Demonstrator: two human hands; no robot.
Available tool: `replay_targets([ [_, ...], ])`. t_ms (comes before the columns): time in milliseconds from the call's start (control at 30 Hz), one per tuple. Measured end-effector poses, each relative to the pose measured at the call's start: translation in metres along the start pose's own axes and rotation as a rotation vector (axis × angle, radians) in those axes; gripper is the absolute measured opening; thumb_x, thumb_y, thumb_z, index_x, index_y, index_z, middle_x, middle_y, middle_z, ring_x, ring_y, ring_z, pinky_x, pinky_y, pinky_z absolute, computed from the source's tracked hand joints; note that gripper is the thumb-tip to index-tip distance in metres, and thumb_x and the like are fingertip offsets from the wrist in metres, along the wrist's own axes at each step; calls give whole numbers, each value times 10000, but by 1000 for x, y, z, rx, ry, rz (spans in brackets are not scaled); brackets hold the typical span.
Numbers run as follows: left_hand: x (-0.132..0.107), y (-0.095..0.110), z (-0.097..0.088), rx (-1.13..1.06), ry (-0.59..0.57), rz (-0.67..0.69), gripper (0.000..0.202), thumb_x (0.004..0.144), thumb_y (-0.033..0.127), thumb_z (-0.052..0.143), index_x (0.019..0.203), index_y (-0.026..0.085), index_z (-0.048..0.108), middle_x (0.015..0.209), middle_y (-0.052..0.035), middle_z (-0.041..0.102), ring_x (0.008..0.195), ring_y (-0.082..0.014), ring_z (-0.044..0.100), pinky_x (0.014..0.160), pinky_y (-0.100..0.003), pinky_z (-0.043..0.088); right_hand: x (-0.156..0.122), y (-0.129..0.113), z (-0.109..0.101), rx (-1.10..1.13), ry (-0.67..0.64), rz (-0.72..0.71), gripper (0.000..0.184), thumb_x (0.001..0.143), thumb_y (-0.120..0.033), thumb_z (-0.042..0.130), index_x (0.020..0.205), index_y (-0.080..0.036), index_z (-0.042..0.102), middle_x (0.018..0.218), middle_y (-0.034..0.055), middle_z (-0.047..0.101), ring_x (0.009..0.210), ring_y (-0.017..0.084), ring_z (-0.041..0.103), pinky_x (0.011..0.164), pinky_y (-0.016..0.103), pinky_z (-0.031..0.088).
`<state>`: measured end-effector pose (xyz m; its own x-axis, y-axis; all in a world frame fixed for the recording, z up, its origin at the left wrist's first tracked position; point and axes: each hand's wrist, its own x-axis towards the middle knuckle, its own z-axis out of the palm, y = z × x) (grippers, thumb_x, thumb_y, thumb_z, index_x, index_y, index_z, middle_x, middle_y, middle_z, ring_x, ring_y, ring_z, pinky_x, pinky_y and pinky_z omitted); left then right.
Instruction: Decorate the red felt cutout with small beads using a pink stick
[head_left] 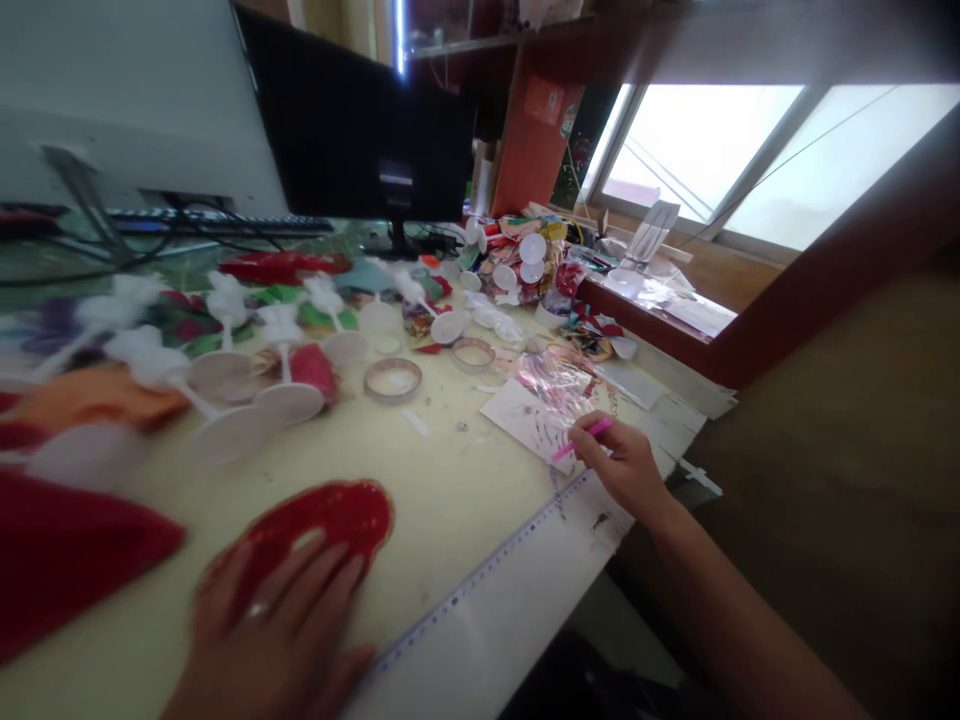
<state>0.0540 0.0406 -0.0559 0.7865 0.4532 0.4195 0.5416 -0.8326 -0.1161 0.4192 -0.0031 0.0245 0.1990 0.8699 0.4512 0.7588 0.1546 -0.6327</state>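
Pressing your flat, spread left hand (pixel 270 630) on the red glitter cutout (pixel 322 520), you pinch a pink pen (pixel 581 440) in your right hand (pixel 619 465); white plastic stands (pixel 289 403) lie assembled, loose felt scraps (pixel 517 262) remain.

Window (pixel 697 150) blown out, room dim, left edge blurred, warped.

A dark monitor (pixel 337 130) and apparently a keyboard (pixel 225 222).

Red felt (pixel 322 520) (left hand (pixel 266 630) atop)
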Motion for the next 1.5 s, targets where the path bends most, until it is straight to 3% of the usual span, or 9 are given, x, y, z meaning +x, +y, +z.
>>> replay_targets([
  [533,3,3,-7,-12,11,-26,488,800,518,533,1163,197,589,1179,-101,621,1079,-295,559,1100,-548,50,-5,-1,20,-80,-34,-108,228,847,-287,526,644,-186,555,616,17,603,541,128,542,541,257,432],
  [967,2,5,-6,-13,8,0,517,790,512,555,1165,159,584,1173,-112,624,1059,-312,557,1085,-587,54,-5,-5,18,13,-32,-87,202,849,-268,535,670,-176,557,598,-3,563,521,104,508,513,242,415],
  [1067,6,12,-9,-80,31,-71,428,823,456,528,1117,155,611,1157,-94,634,1107,-313,526,1089,-572,96,-1,-16,23,105,-58,-76,209,848,-265,537,659,-177,554,581,-11,548,505,96,495,492,236,409],
  [1133,8,18,-12,-146,84,-207,381,855,427,478,1062,148,634,1138,-92,642,1117,-305,519,1088,-567,130,5,-28,29,186,-94,-80,207,847,-259,541,658,-178,554,582,-15,545,495,88,491,475,230,400],
  [1300,9,21,-18,-174,89,-193,332,866,374,483,1056,144,629,1119,-90,649,1111,-292,522,1088,-567,131,28,-66,62,368,-214,-133,208,853,-264,537,665,-179,555,570,-22,540,484,77,488,466,221,397],
  [1500,9,15,-23,-166,72,-215,295,861,357,488,1002,141,633,1096,-104,643,1116,-301,518,1077,-592,143,42,-96,110,330,-278,-261,233,844,-263,513,629,-173,524,578,-9,540,494,82,469,473,226,382],
])
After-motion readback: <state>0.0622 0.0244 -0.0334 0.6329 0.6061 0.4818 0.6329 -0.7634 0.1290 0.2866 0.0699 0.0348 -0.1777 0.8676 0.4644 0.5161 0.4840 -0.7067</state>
